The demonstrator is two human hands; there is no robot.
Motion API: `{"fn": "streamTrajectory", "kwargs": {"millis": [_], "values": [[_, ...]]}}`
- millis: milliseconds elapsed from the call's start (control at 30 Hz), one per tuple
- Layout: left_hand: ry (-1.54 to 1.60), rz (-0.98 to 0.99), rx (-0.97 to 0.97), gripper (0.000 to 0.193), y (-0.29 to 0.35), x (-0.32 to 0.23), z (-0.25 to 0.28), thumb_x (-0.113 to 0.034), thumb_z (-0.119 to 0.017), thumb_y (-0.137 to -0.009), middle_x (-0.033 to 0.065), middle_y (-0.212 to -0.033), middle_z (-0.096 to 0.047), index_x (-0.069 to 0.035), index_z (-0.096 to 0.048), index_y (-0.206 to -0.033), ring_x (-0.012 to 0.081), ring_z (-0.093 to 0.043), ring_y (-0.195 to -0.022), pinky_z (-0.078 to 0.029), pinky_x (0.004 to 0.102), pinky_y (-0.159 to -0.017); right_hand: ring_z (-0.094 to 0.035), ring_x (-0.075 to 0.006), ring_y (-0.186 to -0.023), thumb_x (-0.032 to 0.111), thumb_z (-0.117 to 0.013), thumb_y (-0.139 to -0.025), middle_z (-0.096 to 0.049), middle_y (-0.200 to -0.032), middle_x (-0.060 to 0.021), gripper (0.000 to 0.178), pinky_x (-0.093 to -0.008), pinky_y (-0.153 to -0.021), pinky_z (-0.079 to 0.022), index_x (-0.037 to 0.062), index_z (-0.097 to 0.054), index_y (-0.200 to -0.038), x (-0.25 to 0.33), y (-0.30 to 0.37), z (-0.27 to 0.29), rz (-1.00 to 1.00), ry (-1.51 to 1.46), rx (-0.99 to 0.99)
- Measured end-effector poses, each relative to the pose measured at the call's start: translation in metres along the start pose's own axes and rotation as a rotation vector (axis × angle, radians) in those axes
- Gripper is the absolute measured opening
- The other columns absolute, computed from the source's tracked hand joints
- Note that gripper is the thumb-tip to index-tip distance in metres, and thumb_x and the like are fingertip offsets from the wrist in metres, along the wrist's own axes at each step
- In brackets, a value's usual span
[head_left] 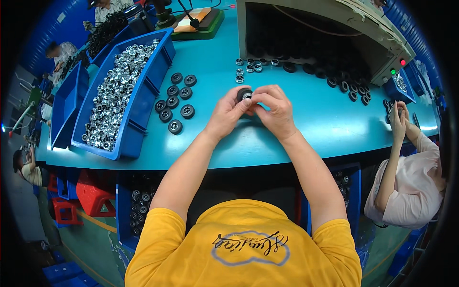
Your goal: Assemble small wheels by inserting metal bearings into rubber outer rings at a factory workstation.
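Note:
Over the middle of the table, my left hand [224, 113] is closed around a small black rubber tire [242, 93]. A shiny silver wheel hub [247, 96] shows at the tire's right side, pinched by the fingers of my right hand [278, 114]. My thumbs are close together at the hub, and how deep it sits in the tire is too small to tell. Several loose silver hubs [240, 71] stand just beyond my hands. To the left of them, a group of black wheels [172, 101] with dark centres lies on the tabletop.
A long blue bin [130, 136] full of silver hubs stands at left. At the back right is a box-shaped machine [241, 26] with a dark opening; black tires [344, 86] lie before it. A co-worker [406, 189] sits at the table's right end. Below are bins of wheels [138, 205].

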State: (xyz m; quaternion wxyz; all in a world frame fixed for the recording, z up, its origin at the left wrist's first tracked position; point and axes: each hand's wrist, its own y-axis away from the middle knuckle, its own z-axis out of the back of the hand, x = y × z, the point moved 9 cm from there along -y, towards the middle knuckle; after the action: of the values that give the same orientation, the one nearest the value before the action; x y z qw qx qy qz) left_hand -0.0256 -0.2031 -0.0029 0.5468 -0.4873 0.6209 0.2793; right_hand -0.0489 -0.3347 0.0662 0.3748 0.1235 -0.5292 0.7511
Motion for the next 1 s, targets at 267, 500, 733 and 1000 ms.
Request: {"fn": "streamTrajectory", "kwargs": {"millis": [267, 500, 733, 1000], "values": [[0.021, -0.027, 0.019, 0.038, -0.002, -0.007, -0.006, -0.027, -0.053, -0.108, 0.0061, -0.106, -0.061, -0.003, -0.047, -0.138, 0.0140, -0.063, -0.089, -0.056, 0.0304, -0.080, -0.059, -0.0070, -0.082, 0.007, -0.078, -0.083, -0.064, -0.104, -0.0033, 0.040, -0.0228, -0.071, -0.053, -0.0008, -0.067, -0.120, -0.035, 0.006, -0.009, -0.448, -0.504, 0.025], [-0.048, -0.016, -0.003, 0.032, 0.003, -0.004, -0.009, -0.024, -0.049, -0.109, 0.0038, -0.098, -0.059, -0.009, -0.047, -0.137, 0.0098, -0.060, -0.081, -0.054, 0.0262, -0.069, -0.060, -0.0049, -0.072, 0.006, -0.076, -0.085, -0.069, -0.099, -0.0049, 0.034, -0.0214, -0.066, -0.052, -0.0015, -0.068, -0.117, -0.039, 0.013, -0.018, -0.577, -0.524, 0.118], [-0.011, 0.038, -0.052, 0.027, -0.001, 0.000, -0.008, -0.023, -0.048, -0.110, 0.0023, -0.094, -0.059, -0.008, -0.051, -0.132, 0.0080, -0.057, -0.072, -0.051, 0.0234, -0.059, -0.067, -0.0098, -0.076, 0.005, -0.078, -0.087, -0.072, -0.090, -0.0083, 0.028, -0.0260, -0.067, -0.056, -0.0033, -0.067, -0.111, -0.042, 0.015, -0.024, -0.612, -0.766, 0.074], [-0.246, -0.013, -0.176, 0.024, 0.001, -0.005, -0.010, -0.021, -0.050, -0.109, 0.0004, -0.086, -0.062, -0.011, -0.057, -0.130, 0.0049, -0.053, -0.066, -0.045, 0.0197, -0.053, -0.068, -0.0134, -0.075, 0.005, -0.080, -0.087, -0.073, -0.091, -0.0097, 0.023, -0.0280, -0.068, -0.058, -0.0021, -0.067, -0.105, -0.054, 0.019, -0.028, -0.662, -0.741, 0.045]]}}
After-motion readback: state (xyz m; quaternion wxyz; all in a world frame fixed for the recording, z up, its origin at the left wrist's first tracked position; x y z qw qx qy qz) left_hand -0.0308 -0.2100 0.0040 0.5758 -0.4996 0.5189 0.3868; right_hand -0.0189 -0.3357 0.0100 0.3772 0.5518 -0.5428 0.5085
